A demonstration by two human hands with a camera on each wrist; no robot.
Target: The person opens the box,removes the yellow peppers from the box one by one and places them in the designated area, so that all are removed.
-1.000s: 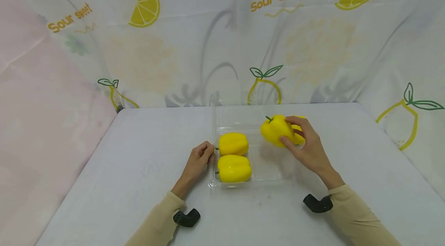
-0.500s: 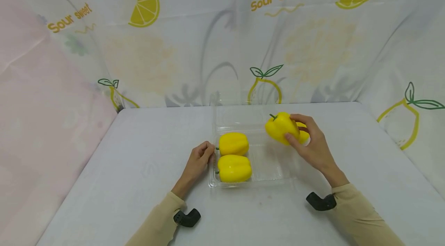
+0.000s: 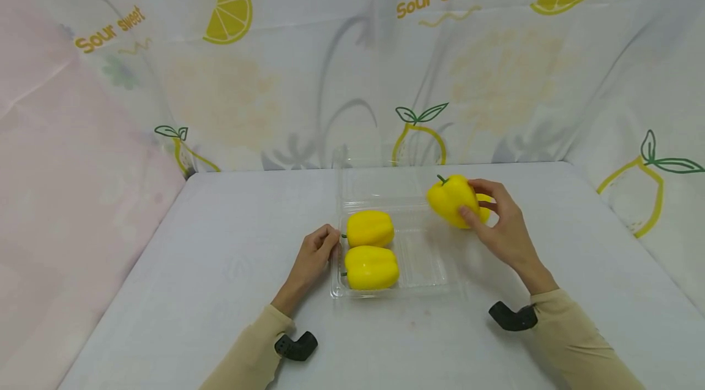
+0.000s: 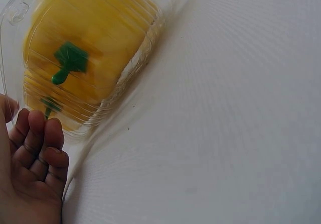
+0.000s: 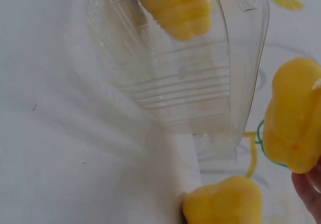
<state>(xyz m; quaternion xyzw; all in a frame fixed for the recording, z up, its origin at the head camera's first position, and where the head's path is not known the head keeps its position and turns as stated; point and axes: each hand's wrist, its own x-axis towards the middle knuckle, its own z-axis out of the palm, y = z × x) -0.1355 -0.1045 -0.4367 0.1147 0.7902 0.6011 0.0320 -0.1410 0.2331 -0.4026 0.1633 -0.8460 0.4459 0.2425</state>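
My right hand (image 3: pixel 505 232) holds a yellow bell pepper (image 3: pixel 451 199) with a green stem, thumb at the near side and fingers at the far side. It is raised above the back right of an open clear plastic clamshell box (image 3: pixel 421 258). Inside the box, two yellow bell peppers lie along the left side, one far (image 3: pixel 370 228) and one near (image 3: pixel 372 269). My left hand (image 3: pixel 311 258) pinches the box's left rim, thumb on one side and curled fingers on the other in the left wrist view. Another yellow pepper (image 5: pixel 225 204) rests on the table, partly hidden behind the held one.
The box's transparent lid (image 3: pixel 385 185) stands raised at the back, near the printed cloth backdrop (image 3: pixel 308 71). A white cloth covers the table (image 3: pixel 220 267). Each wrist carries a black camera mount, the right one (image 3: pixel 513 316) low over the table.
My right hand has moved to the right and slightly away from me, carrying the pepper from over the box towards its right side. The left hand has kept its place on the rim.
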